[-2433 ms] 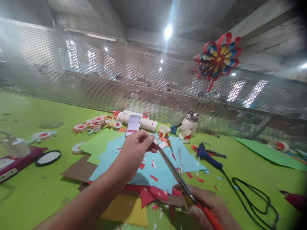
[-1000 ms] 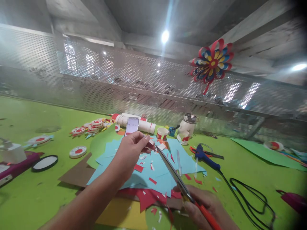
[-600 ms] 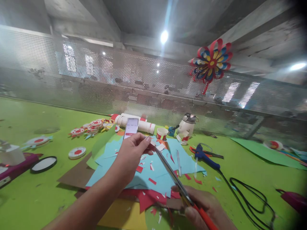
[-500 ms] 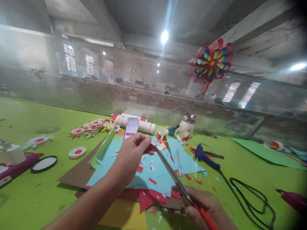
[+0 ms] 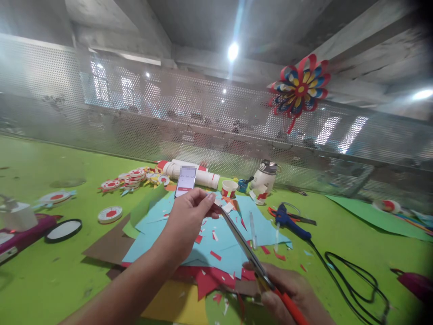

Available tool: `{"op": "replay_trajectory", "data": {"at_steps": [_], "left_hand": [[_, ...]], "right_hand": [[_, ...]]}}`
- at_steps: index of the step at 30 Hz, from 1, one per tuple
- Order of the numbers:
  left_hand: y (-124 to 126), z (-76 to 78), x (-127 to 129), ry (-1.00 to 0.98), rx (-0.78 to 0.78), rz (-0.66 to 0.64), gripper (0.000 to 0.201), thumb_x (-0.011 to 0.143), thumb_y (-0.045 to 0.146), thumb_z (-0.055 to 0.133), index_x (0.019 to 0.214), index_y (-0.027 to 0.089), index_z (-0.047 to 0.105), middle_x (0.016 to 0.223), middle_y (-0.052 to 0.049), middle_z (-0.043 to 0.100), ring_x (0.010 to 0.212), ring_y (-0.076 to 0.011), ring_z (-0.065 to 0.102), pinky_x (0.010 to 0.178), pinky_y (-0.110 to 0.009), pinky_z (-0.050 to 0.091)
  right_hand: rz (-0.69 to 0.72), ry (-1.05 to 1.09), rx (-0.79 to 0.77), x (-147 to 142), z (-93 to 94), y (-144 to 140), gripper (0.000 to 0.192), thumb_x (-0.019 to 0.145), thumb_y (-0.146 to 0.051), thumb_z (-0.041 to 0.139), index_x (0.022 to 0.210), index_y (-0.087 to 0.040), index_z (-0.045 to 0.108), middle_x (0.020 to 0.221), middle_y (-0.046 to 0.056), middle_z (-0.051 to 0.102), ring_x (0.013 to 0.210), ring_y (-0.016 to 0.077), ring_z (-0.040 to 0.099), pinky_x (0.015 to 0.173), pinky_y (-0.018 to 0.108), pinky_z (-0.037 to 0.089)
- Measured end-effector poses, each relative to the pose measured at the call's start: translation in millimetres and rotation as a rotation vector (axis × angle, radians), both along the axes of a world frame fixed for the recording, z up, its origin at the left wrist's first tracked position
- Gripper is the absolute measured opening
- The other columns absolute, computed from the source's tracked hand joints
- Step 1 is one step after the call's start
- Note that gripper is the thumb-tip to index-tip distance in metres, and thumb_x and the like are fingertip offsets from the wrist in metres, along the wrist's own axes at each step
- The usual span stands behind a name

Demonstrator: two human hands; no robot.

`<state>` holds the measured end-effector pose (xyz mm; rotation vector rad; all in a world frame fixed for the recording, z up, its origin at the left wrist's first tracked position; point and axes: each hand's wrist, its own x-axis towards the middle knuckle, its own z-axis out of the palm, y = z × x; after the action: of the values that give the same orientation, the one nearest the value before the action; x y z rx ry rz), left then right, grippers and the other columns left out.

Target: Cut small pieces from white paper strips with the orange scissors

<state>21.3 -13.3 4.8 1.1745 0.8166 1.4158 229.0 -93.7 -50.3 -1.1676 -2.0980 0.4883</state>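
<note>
One left hand (image 5: 187, 216) pinching, one right hand (image 5: 287, 289) on scissors (image 5: 241, 239)

The hands are apart. The left, on the far side, clamps a small white piece (image 5: 217, 203) between thumb and fingers at the scissors' tips; whether the blades touch it, I cannot tell. The right, nearer, grips the red handles (image 5: 290, 307). Below lie blue sheets (image 5: 216, 243) strewn with scraps (image 5: 215, 255). A phone (image 5: 186, 180) leans just beyond the left hand, a paper cup (image 5: 229, 188) to its right. Farther right lies a blue glue gun (image 5: 291, 221).
</note>
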Motion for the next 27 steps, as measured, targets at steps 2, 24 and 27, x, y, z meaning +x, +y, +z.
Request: {"op": "replay_trajectory", "data": {"at_steps": [2,24,27], "left_hand": [[0,0.0,0,0.003,0.005,-0.001,0.018,0.078,0.026,0.061,0.065,0.015,0.057,0.063,-0.003,0.064,0.061,-0.0128,0.059,0.066,-0.028,0.049],[0,1.0,0,-0.044,-0.003,-0.020,0.019,0.076,0.026,0.063,0.062,0.014,0.056,0.059,-0.002,0.063,0.058,-0.0116,0.057,0.063,-0.026,0.047],[0,0.9,-1,-0.052,-0.005,-0.023,0.018,0.075,0.026,0.064,0.062,0.014,0.057,0.060,-0.003,0.063,0.058,-0.0119,0.058,0.064,-0.026,0.047]], "right_hand": [[0.007,-0.001,0.009,0,-0.1,0,0.049,0.086,-0.059,0.041,0.100,-0.019,0.067,0.063,0.002,0.061,0.057,0.0188,0.062,0.052,0.024,0.046],[-0.081,0.033,-0.002,0,-6.8,-2,0.050,0.084,-0.057,0.046,0.105,-0.018,0.068,0.075,0.006,0.069,0.069,0.0227,0.065,0.062,0.027,0.050],[-0.068,0.036,0.000,1,-6.4,-2,0.049,0.084,-0.057,0.047,0.105,-0.019,0.068,0.076,0.006,0.069,0.066,0.0219,0.065,0.061,0.027,0.049]]}}
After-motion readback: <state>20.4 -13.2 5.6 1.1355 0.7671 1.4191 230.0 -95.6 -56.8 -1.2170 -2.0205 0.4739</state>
